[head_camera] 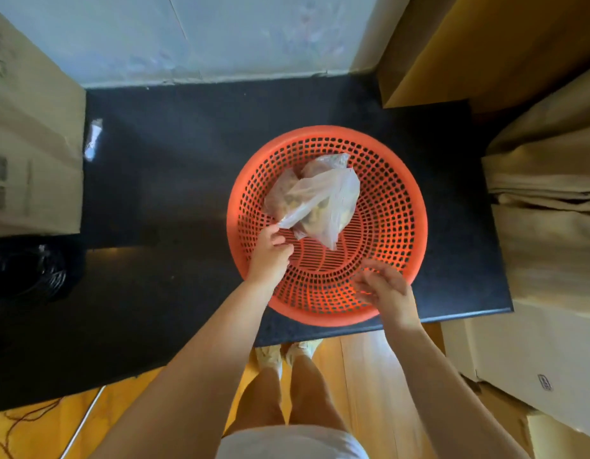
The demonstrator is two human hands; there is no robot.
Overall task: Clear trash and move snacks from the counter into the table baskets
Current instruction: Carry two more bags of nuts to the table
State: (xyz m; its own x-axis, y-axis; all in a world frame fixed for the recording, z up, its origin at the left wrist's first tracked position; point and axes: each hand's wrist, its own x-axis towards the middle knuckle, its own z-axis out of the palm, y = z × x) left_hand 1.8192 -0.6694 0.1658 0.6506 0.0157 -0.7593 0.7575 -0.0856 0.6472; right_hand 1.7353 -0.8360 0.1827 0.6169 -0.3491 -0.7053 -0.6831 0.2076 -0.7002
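A black speckled table fills the middle of the view, backed at twelve o'clock by a pale wall and standing on a glossy wooden floor that shows at six o'clock between the person's legs. Cardboard boxes crowd the table at nine o'clock, more stacked cardboard rises at three o'clock, and a tan panel leans in at one o'clock. At eight o'clock a dark tangled mass sits in shadow, too dim to identify, and a small shiny scrap lies on the table at ten o'clock, its nature unclear. The boxes are cut off by the frame on both sides. A round orange perforated basket rests on the table right of centre, its near rim reaching the table's front edge. Inside it, toward the far left, lies a cloudy translucent plastic snack bag, crumpled, with brownish-yellow contents too blurred to name. The left hand pinches the bag's near corner at its seven o'clock. The right hand hovers over the basket's near rim at five o'clock, fingers loosely spread and blurred, holding nothing.
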